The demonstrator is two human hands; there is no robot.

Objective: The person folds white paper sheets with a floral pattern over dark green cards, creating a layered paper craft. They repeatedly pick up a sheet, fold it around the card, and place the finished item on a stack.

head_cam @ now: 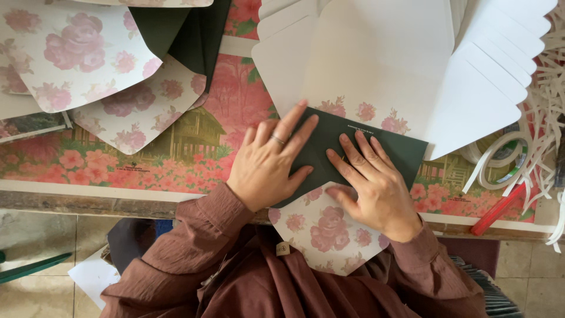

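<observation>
Pressing flat on the dark green envelope [359,150], both your hands lie open, palms down, gripping nothing. The envelope sits under your fingers at the table's near edge, its floral-lined flap [326,232] hanging toward your lap below your wrists. Left hand [272,165]: fingers spread across the envelope's left corner, ring visible. Right hand [371,185]: fingertips on the green panel, thumb near the fold line. Keep the left hand as the anchor and run the right fingertips along the fold, so the crease stays straight and the paper does not skew. Beyond your fingertips lies a stack of white envelopes [376,53]; right of your right hand, a tape roll [500,156] and paper strips [547,112]; beyond your left hand, floral sheets [76,53].
</observation>
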